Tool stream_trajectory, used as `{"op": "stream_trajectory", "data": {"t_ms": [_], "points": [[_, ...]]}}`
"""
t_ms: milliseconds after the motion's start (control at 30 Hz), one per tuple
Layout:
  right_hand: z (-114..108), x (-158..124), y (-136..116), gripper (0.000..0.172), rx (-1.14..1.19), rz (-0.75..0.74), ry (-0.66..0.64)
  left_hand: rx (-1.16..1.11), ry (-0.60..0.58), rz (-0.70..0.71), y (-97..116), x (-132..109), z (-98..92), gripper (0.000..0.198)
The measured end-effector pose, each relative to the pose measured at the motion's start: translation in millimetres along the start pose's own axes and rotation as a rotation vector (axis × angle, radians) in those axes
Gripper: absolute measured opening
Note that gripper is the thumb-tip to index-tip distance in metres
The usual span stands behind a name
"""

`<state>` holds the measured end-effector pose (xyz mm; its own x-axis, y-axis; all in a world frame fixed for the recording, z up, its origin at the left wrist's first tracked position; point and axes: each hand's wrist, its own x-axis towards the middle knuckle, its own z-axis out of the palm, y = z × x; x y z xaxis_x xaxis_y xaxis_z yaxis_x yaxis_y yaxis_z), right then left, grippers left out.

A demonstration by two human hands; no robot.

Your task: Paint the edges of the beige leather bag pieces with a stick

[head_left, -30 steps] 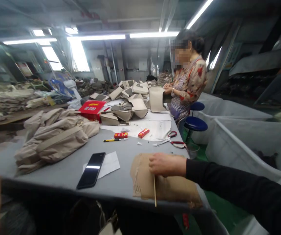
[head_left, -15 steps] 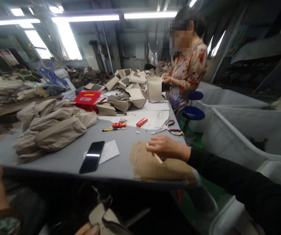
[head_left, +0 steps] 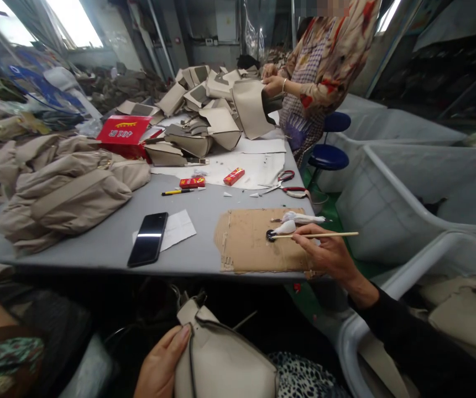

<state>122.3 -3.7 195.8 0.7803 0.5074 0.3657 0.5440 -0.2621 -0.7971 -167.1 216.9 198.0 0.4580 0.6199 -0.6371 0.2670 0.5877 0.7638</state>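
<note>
My left hand grips a beige handbag at its edge, thumb on top, low in the view below the table front. The bag has dark edging and a narrow strap end. My right hand pinches a thin wooden stick over the table's right corner. The stick's left tip meets a small round black spot on a cardboard sheet; whether that is a cap or a paint pool I cannot tell. Beside it lie a white nozzle-like piece and a crumpled white tube.
A phone rests on white paper. Behind are red-handled scissors, small red boxes, a pen and piled beige bags. A co-worker stands at the far right. White bins line the right side.
The view has tipped downward. My right hand has moved right, and the stick now points left with its tip at the black spot. More of the bag in my left hand shows.
</note>
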Motion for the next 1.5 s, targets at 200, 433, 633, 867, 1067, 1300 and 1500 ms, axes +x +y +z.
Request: {"op": "stream_trajectory", "data": {"t_ms": [200, 433, 633, 867, 1067, 1300, 1500], "points": [[3.5, 2.0, 1.4, 0.013, -0.027, -0.02, -0.028, -0.062, -0.028, -0.066, -4.9, -1.6, 15.2, 0.041], [10.2, 6.0, 6.8, 0.01, 0.008, -0.029, -0.065, -0.055, -0.032, -0.078, -1.5, -4.1, 21.3, 0.043], [12.5, 4.3, 9.4, 0.013, 0.079, 0.023, -0.082, -0.091, -0.093, -0.111, -5.4, -1.9, 21.1, 0.045], [9.7, -1.3, 11.9, 0.022, 0.052, 0.116, 0.041, -0.084, -0.138, -0.097, -3.0, -4.9, 21.6, 0.038], [5.9, -9.2, 15.3, 0.021, 0.055, 0.061, 0.096, -0.033, -0.14, -0.035, -3.4, -2.4, 20.1, 0.035], [7.6, -17.3, 11.9, 0.019, 0.037, 0.062, 0.253, -0.065, -0.168, 0.017, -13.9, 2.9, 14.5, 0.032], [11.1, -21.7, -9.5, 0.007, 0.102, 0.045, 0.381, -0.076, -0.183, 0.024, -12.7, 2.3, 16.0, 0.031]]}}
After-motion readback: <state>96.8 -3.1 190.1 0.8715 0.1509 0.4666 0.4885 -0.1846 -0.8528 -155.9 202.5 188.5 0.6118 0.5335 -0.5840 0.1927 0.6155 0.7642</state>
